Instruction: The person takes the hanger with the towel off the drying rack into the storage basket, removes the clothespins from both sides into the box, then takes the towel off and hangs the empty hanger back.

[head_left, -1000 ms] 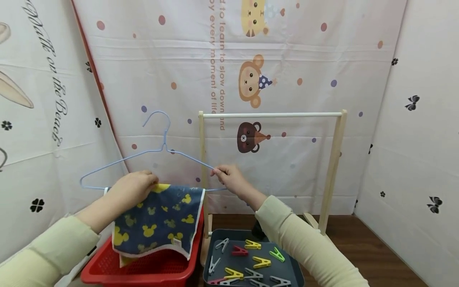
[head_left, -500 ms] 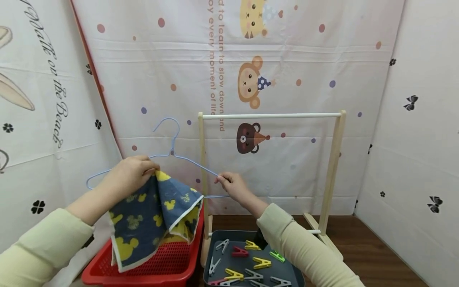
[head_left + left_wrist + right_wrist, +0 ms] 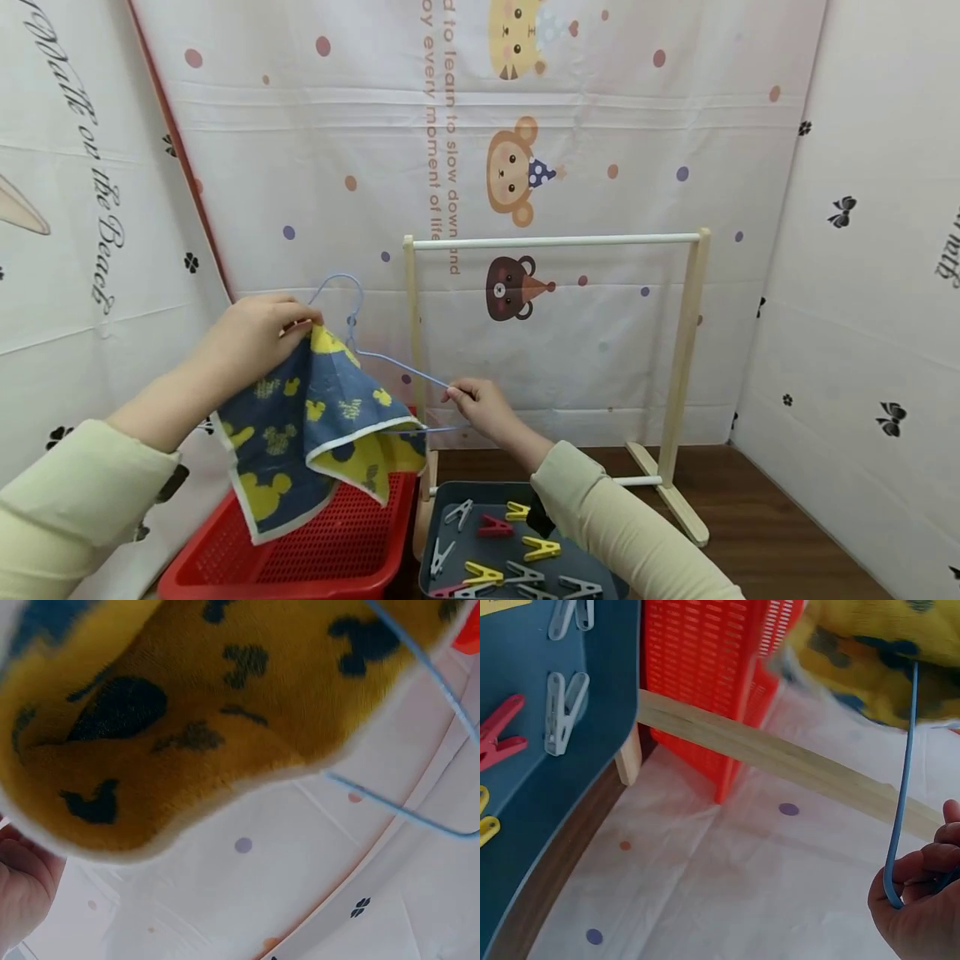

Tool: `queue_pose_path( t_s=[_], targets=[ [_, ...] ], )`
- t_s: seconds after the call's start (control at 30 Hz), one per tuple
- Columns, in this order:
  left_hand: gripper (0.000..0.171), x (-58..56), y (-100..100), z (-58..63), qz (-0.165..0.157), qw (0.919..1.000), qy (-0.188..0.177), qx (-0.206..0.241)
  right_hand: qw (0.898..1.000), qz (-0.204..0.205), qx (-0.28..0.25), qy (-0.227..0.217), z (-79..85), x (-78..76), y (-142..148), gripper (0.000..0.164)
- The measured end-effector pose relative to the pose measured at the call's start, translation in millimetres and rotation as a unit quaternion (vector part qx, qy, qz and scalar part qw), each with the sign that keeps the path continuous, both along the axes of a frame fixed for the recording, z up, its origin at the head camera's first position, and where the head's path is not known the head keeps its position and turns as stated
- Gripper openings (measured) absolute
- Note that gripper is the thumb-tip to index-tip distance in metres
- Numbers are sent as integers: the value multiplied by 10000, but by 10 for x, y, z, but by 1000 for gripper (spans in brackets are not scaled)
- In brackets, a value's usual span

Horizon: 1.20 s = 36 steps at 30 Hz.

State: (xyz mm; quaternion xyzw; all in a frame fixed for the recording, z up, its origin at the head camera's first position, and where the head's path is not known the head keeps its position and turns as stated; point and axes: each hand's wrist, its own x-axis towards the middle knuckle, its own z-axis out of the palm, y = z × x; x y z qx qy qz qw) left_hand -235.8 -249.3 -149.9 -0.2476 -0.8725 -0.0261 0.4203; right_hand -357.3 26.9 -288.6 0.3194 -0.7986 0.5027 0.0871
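A small blue towel (image 3: 277, 425) with yellow mouse-head shapes and a white edge hangs over the lower bar of a light-blue wire hanger (image 3: 397, 362). My left hand (image 3: 255, 337) pinches the towel by its top and lifts it, covering the hanger's left part. In the left wrist view the yellow underside of the towel (image 3: 247, 750) spreads around the hanger wire (image 3: 405, 811). My right hand (image 3: 483, 404) grips the hanger at its right end; in the right wrist view the fingers curl round the bent blue wire (image 3: 901, 817).
Below the towel stands a red perforated basket (image 3: 375, 575). Beside it a dark grey tray (image 3: 487, 492) holds several coloured clothespins. Behind, a wooden rack (image 3: 686, 358) with a white rail (image 3: 555, 242) stands on the brown table (image 3: 757, 517). Patterned cloth walls (image 3: 600, 100) enclose the space.
My left hand has raised the towel, moving up and left, so a fold of yellow underside shows. The hanger has dipped and tilted, and my right hand has lowered with it.
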Motion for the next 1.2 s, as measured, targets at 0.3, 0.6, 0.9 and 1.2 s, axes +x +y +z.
queue_pose_path(
  t_s=[0.3,0.6,0.9,1.2],
  targets=[
    [12,30,-28,152,-192,9989,407,160,9997,39,234,-22,-182,4,-12,27],
    [12,129,-72,366,-36,9977,648,188,9989,-30,455,-135,-310,16,8,27],
    [13,241,-224,568,339,9974,603,189,9987,-95,431,-248,-404,-5,107,27],
    [14,313,-511,647,954,9944,268,374,9985,-390,349,-169,-399,-30,564,26]
  ],
)
